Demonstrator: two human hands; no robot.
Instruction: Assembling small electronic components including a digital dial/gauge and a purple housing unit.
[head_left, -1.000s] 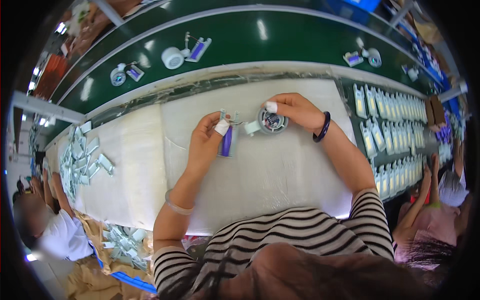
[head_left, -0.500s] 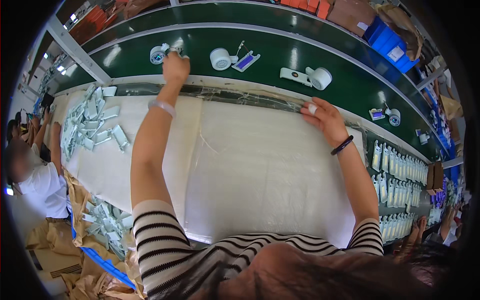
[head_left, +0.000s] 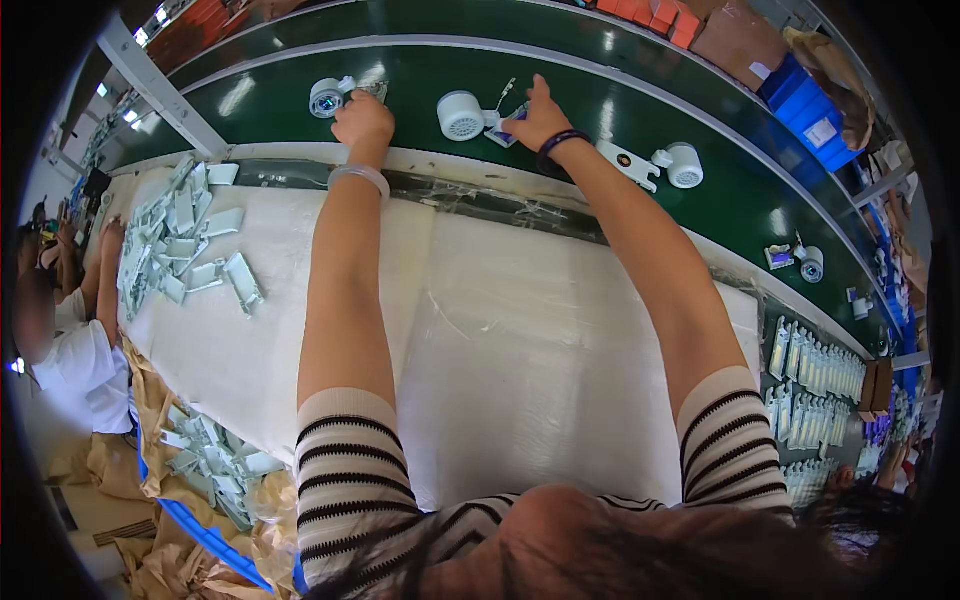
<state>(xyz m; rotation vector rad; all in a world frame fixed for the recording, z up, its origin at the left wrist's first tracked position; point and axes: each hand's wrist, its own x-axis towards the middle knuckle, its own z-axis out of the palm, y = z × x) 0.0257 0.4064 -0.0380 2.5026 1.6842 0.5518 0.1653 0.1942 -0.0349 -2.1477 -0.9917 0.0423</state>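
Both my arms stretch forward over the green conveyor belt. My left hand (head_left: pixel 364 120) is closed, its fingers curled at the flat end of a white unit with a round, dark-faced head (head_left: pixel 327 98); the fingertips are partly hidden. Farther right, my right hand (head_left: pixel 538 116) is open, with fingers apart, at the purple-faced flat part (head_left: pixel 508 130) of a second unit. That unit's round white head (head_left: pixel 461 116) has a grille, and a thin wire stands up from it. A third white unit (head_left: pixel 684 165) with a flat handle lies right of my right forearm.
A pale covered worktop (head_left: pixel 560 340) lies before me, with loose white plastic parts (head_left: pixel 185 235) heaped at its left. More parts fill a paper-lined blue bin (head_left: pixel 215 545). Rows of white pieces (head_left: pixel 815 365) stand at right. A blue crate (head_left: pixel 805 115) sits far right; another person (head_left: pixel 85 370) is at left.
My right hand has moved left and forward from the belt's near edge to the second unit. My left hand stays at the first unit. The whole view has shifted slightly.
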